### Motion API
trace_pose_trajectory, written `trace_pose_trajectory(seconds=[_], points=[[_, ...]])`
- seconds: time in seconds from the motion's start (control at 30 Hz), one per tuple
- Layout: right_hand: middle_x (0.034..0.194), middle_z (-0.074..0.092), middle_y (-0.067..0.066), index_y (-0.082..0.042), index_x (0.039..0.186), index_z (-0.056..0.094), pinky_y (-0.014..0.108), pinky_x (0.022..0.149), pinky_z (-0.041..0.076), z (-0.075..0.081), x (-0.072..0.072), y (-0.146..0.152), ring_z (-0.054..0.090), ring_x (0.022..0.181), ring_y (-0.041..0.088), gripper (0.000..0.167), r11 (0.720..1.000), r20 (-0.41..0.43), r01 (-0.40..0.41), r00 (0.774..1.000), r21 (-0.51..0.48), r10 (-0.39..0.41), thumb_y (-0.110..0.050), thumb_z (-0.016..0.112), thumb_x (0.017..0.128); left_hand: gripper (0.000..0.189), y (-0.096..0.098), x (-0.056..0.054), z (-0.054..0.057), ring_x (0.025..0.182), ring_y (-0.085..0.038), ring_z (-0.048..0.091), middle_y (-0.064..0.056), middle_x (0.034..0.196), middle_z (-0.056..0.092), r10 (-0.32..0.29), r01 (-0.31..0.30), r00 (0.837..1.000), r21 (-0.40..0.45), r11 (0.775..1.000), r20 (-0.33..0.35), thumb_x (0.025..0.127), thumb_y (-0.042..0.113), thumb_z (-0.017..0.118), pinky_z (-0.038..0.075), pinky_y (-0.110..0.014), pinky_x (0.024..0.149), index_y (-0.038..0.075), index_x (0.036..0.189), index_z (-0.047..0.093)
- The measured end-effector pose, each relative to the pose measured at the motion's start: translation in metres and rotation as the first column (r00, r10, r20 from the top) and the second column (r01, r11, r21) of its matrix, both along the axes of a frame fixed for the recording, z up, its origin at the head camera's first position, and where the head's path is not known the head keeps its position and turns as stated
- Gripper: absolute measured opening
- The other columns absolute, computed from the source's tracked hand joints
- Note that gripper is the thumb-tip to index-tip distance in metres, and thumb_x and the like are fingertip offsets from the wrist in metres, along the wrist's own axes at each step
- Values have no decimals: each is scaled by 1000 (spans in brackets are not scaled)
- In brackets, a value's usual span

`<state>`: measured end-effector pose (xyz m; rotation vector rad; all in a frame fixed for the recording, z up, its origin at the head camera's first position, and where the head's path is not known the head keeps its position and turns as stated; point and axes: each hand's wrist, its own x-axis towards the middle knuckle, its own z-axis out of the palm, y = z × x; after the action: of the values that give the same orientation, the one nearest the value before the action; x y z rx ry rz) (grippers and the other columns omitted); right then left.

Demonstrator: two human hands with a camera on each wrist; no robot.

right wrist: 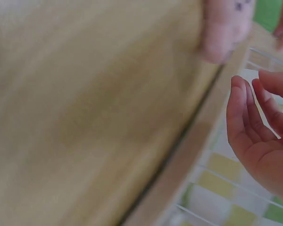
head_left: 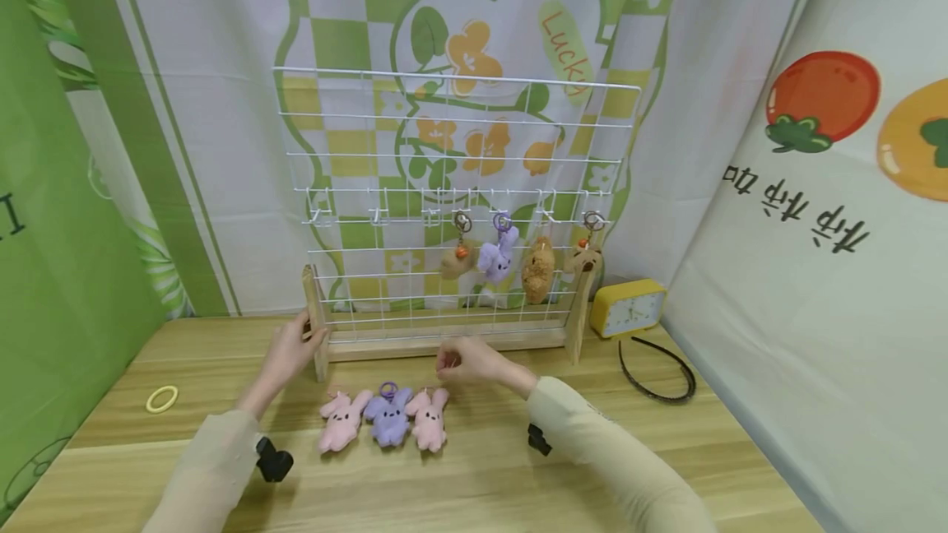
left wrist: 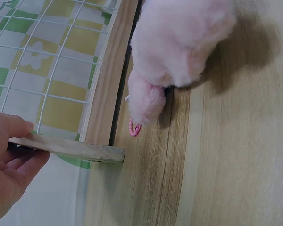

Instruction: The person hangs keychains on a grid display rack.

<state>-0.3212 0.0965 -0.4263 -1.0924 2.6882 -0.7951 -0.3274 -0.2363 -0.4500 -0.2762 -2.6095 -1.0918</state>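
Observation:
My left hand (head_left: 290, 349) holds the left wooden post (head_left: 314, 311) of a white wire grid rack (head_left: 459, 156); in the left wrist view thumb and fingers lie on either side of it. In front of the rack's wooden base, my right hand (head_left: 474, 360) hovers with bent fingers and nothing between them, the thumb apart from the fingertips in the right wrist view. Below the hands lie three plush bunny keychains: a pink one (head_left: 342, 422), a purple one (head_left: 389, 418) and another pink one (head_left: 428, 419). A pink bead chain (left wrist: 134, 128) shows in the left wrist view.
Several plush keychains hang on the rack's right half, among them a purple bunny (head_left: 498, 257) and a brown plush (head_left: 538, 271). Bare hooks (head_left: 378, 215) sit to their left. A yellow clock (head_left: 628, 308) and a black headband (head_left: 659, 393) lie right, a yellow ring (head_left: 161, 399) left.

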Motion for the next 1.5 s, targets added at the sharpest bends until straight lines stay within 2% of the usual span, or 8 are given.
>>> trace_pose_trajectory(seconds=[0.13,0.3,0.5,0.7,0.9,1.13,1.33,1.5], points=[[83,73,9,-5,87,71,11,62,48,-18,-10,-6,57,69,3,3,999,21,36,999,25,-37,-8,71,87,44,0,-1,-1,116,-56,58,-43,126,55,-10,10,1000,7,1000,-4,98,4,55,57,-57,90,-17,136,45],[74,71,7,-5,86,73,10,51,39,-29,-18,-13,48,57,0,5,994,75,79,994,76,-84,-9,71,88,45,-1,-2,-1,118,-55,57,-43,128,54,-13,13,1000,16,1000,16,99,3,54,57,-57,92,-16,137,43],[63,63,-4,-5,79,73,9,48,37,-33,-22,-20,47,53,0,8,985,104,119,986,128,-133,-11,74,85,45,-1,-2,-2,120,-55,55,-42,129,54,-8,8,1000,10,1000,24,99,5,54,55,-56,95,-17,137,43],[53,52,-9,-3,69,73,9,45,34,-33,-25,-25,43,47,1,14,982,84,86,991,166,-101,-7,74,83,45,0,-2,-1,120,-56,55,-43,128,53,-14,14,1000,22,1000,15,99,4,54,55,-56,95,-17,136,43],[53,52,-9,-5,69,73,10,45,33,-31,-26,-28,42,49,1,15,974,72,67,994,216,-84,-7,72,84,45,0,-2,-1,119,-55,55,-43,128,54,-18,18,1000,38,999,8,98,3,55,56,-56,93,-17,137,43],[70,66,-2,-8,80,72,12,52,43,-18,-23,-22,51,59,3,8,989,120,53,990,138,-70,-5,68,86,39,0,0,-2,116,-54,58,-42,122,58,2,-2,1000,6,1000,1,97,3,57,57,-55,93,-17,129,49],[81,73,3,-8,84,69,12,65,52,-1,-20,-17,59,70,1,4,999,23,23,999,44,-24,-4,69,83,42,-1,-1,-2,116,-54,58,-42,123,58,7,-7,1000,1,1000,4,97,3,57,57,-54,93,-17,133,46],[84,75,4,-6,86,69,12,70,57,20,-10,-15,68,76,6,3,1000,2,6,1000,-7,-6,-5,70,84,45,-1,0,-2,118,-55,56,-43,126,55,-7,7,1000,12,1000,15,98,4,55,56,-56,93,-18,136,43]])
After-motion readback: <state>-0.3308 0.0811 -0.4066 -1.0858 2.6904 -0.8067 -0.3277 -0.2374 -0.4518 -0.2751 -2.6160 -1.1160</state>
